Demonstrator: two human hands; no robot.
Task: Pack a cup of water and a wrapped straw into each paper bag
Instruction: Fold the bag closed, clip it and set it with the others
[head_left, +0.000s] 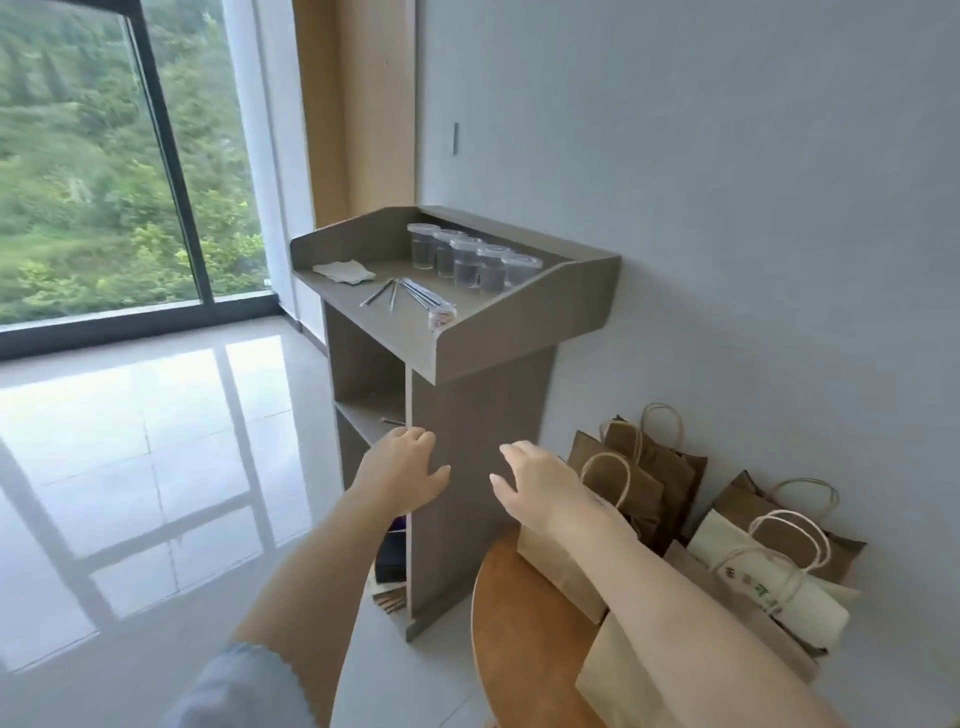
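Both hands (402, 470) apparently below cups (470, 260)

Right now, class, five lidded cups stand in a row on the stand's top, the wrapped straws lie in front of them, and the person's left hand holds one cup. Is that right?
Not quite. The head view shows the left hand empty, below the stand's top. The five lidded cups and wrapped straws are as stated.

lidded cups (470, 258) above floor-heaped paper bags (644, 478)

head view | looks forward-down | stand (452, 332) near, ahead | tilted frame
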